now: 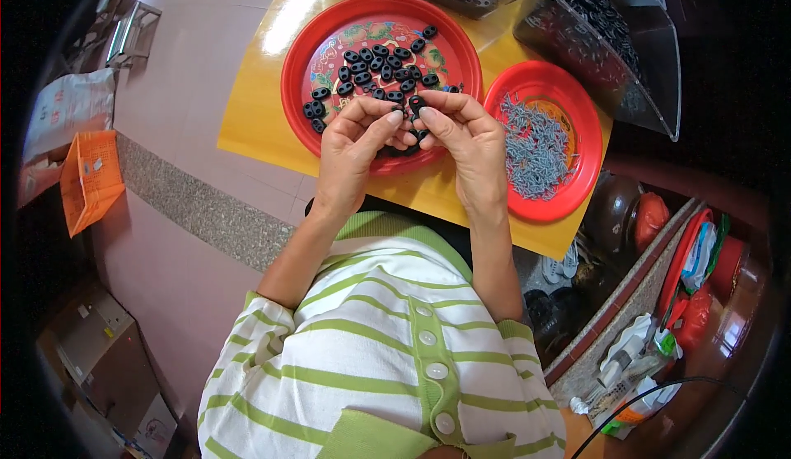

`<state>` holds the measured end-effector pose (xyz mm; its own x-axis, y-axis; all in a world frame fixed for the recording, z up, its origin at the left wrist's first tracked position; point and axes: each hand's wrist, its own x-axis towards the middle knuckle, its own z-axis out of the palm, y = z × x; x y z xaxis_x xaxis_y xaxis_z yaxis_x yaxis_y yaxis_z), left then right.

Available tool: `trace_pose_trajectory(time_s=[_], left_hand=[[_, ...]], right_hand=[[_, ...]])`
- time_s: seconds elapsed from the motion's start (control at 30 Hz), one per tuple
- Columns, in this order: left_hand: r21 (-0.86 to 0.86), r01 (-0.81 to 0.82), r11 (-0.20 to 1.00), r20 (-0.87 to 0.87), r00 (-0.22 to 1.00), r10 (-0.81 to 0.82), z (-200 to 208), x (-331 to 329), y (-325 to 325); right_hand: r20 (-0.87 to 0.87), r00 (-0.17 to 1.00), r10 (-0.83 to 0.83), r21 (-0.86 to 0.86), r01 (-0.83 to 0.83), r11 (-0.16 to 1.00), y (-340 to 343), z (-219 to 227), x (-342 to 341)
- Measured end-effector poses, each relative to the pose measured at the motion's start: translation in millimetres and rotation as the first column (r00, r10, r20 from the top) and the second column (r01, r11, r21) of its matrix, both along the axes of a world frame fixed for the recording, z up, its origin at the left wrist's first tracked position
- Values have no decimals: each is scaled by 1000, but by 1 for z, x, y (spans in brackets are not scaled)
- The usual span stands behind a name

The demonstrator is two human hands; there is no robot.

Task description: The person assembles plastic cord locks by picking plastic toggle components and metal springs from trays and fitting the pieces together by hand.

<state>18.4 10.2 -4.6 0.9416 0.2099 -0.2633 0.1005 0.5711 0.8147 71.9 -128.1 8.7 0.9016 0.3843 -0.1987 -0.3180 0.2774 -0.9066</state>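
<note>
- Red plastic forms the broad round tray (295, 80) that we see on the yellow worktop (255, 121), its floor printed with flowers and fruit.
- Loose on that floor we find many black two-hole pieces (361, 67), most of them gathered around the middle, a few lying out by the left and upper right rim.
- Over the tray's near side, the left hand (350, 150) has its thumb and index finger pinched on a small dark part (398, 108), which we see only in part behind the fingertips.
- Just beside it, the right hand (470, 150) grips a black oval piece (417, 103) between thumb and index finger, its far end standing clear of the fingers; whether the two held parts touch, we cannot tell.
- To the right, beside the right hand, we have a smaller red dish (587, 162) holding a spread heap of small grey screws (531, 150).
- Behind tray and dish we note clear plastic bins (657, 100) with masses of small dark parts inside.
- Well apart on the left, we see an orange bag (91, 180).
</note>
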Motion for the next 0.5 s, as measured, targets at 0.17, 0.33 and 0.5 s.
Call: trace_pose_trajectory(time_s=[0.17,0.33,0.5], left_hand=[[41,1,999,18,1000,-2,-1,0,0],[89,7,996,11,1000,-8,2,-1,-1],[61,11,998,11,1000,-12,3,-1,-2]], right_hand=[[29,999,-31,-12,32,999,1,3,-2],[56,998,21,-59,-18,998,-2,2,-4],[43,999,26,-40,-24,999,-3,2,-4]])
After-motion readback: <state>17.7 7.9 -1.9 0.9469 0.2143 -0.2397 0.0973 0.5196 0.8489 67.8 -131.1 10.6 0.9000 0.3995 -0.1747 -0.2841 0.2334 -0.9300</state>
